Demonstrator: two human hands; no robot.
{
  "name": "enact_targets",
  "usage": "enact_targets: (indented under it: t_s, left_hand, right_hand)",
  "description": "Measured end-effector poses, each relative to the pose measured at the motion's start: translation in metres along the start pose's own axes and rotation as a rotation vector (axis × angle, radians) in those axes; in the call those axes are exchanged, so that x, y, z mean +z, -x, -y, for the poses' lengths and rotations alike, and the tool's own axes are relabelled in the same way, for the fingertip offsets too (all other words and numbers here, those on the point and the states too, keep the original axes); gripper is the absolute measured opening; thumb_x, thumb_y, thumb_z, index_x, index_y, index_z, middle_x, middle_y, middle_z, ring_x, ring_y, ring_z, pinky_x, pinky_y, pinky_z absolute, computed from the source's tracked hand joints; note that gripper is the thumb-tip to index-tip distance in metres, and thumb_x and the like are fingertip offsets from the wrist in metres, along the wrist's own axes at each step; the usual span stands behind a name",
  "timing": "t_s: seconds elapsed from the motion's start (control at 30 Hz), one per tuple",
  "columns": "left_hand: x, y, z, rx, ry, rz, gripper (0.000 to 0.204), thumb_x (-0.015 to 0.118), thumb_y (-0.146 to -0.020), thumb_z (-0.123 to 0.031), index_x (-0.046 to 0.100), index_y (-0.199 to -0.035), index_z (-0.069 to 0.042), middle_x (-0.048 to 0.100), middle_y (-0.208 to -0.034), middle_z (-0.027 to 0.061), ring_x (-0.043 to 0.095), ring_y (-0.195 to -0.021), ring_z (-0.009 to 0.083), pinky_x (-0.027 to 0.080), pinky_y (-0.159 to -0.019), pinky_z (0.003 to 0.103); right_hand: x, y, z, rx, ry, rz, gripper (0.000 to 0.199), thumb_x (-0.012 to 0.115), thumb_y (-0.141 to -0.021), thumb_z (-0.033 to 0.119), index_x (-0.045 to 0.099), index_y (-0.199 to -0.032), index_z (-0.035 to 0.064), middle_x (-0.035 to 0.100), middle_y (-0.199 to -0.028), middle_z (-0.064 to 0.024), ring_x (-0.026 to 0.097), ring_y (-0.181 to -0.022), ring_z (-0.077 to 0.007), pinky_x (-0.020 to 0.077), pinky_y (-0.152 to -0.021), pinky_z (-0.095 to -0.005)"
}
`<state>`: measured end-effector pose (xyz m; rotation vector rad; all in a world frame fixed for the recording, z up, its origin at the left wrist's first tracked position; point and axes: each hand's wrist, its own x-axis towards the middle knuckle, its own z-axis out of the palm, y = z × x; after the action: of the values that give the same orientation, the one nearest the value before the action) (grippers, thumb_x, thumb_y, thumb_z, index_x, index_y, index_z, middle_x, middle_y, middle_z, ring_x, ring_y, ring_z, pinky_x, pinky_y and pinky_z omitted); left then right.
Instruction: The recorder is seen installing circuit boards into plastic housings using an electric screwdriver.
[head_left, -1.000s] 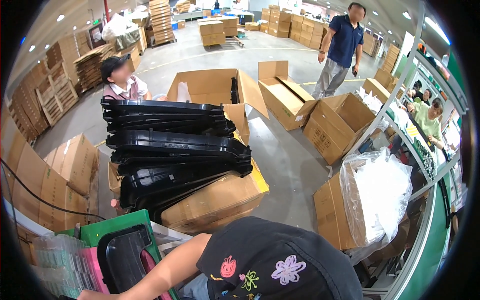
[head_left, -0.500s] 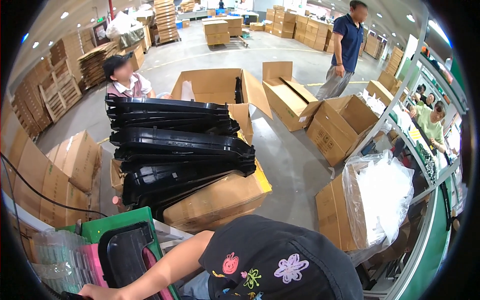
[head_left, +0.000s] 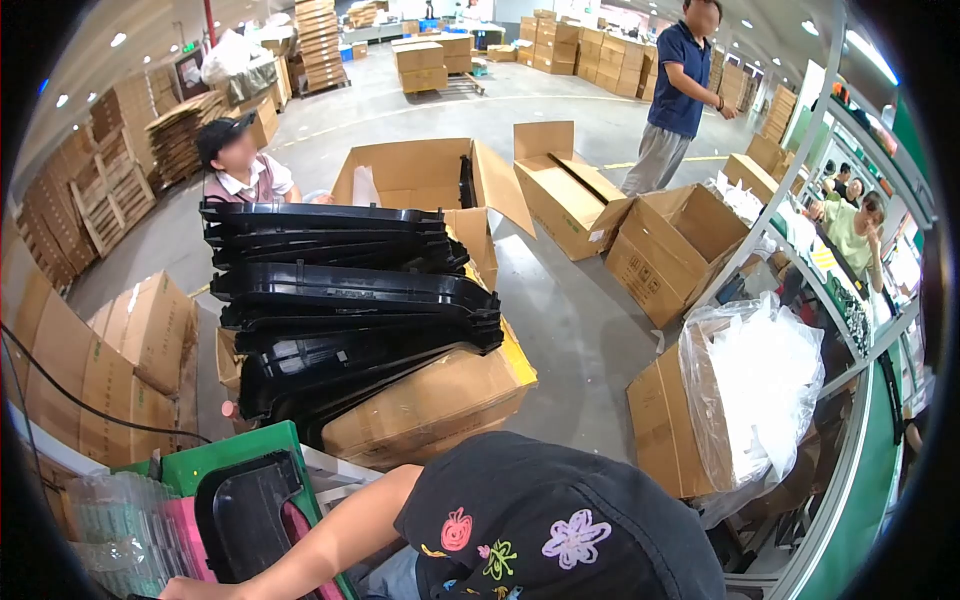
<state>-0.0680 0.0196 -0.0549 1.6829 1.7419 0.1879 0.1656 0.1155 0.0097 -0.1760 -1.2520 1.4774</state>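
Neither my left hand nor my right hand is in view. Close in front, a person in a black cap or garment with flower prints bends low. That person's bare arm stretches to the lower left, and its hand is cut off by the lower edge; what it holds I cannot make out. Beside the arm, a black plastic panel lies over a green board and a pink sheet. Clear plastic trays are stacked at its left.
Long black plastic mouldings are piled on a carton. Open cartons stand behind; one at right holds white plastic bags. Several people are around, including one standing and one behind the pile.
The view has shifted slightly. The standing person's forearm has come up in front. At far right, the person in light green now has a hand near the face. The near person's arm barely moved.
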Motion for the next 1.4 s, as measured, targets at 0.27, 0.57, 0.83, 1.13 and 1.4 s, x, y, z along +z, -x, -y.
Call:
enact_targets:
  t_s: [0.27, 0.57, 0.83, 1.13, 1.4]
  left_hand:
    - [0.004, 0.008, 0.000, 0.111, 0.068, -0.063, 0.016, 0.062, -0.091, -0.006, 0.067, -0.101, 0.005, 0.070, -0.106, 0.0187, 0.068, -0.097, 0.0280, 0.052, -0.087, 0.034]
    - [0.002, -0.002, -0.002, -0.082, 0.043, -0.021, 0.017, 0.061, -0.092, -0.008, 0.067, -0.101, 0.005, 0.070, -0.107, 0.0189, 0.068, -0.098, 0.0290, 0.051, -0.088, 0.034]
    - [0.002, -0.010, 0.007, -0.140, 0.014, 0.000, 0.017, 0.062, -0.092, -0.008, 0.067, -0.101, 0.004, 0.070, -0.107, 0.0187, 0.068, -0.099, 0.0290, 0.051, -0.089, 0.034]
    - [0.001, -0.004, -0.003, -0.180, 0.089, -0.010, 0.017, 0.062, -0.092, -0.008, 0.067, -0.101, 0.005, 0.070, -0.108, 0.0183, 0.068, -0.098, 0.0272, 0.051, -0.089, 0.034]
    - [0.000, 0.008, -0.015, -0.015, 0.123, -0.009, 0.017, 0.061, -0.092, -0.007, 0.066, -0.101, 0.006, 0.070, -0.108, 0.0184, 0.068, -0.098, 0.0273, 0.051, -0.089, 0.034]
  right_hand:
    - [-0.002, 0.002, 0.006, 0.005, 0.047, 0.031, 0.027, 0.079, -0.081, 0.025, 0.066, -0.083, 0.0015, 0.062, -0.059, -0.0011, 0.059, -0.047, -0.0090, 0.0452, -0.046, -0.0251]
    - [-0.003, 0.002, 0.007, -0.014, 0.082, 0.046, 0.034, 0.079, -0.081, 0.027, 0.070, -0.106, 0.0063, 0.062, -0.059, -0.0007, 0.059, -0.048, -0.0083, 0.0454, -0.046, -0.0247]
    - [0.000, 0.003, 0.006, -0.031, 0.077, 0.041, 0.038, 0.079, -0.082, 0.026, 0.068, -0.114, 0.0085, 0.063, -0.060, -0.0007, 0.059, -0.048, -0.0083, 0.0466, -0.046, -0.0241]
    - [-0.003, 0.004, 0.012, -0.016, 0.076, 0.066, 0.038, 0.078, -0.082, 0.027, 0.068, -0.113, 0.0083, 0.064, -0.061, -0.0009, 0.059, -0.048, -0.0085, 0.0469, -0.047, -0.0238]
    - [-0.005, 0.001, 0.006, 0.031, 0.104, 0.070, 0.032, 0.078, -0.082, 0.028, 0.070, -0.102, 0.0046, 0.065, -0.062, -0.0015, 0.060, -0.049, -0.0088, 0.0470, -0.048, -0.0242]
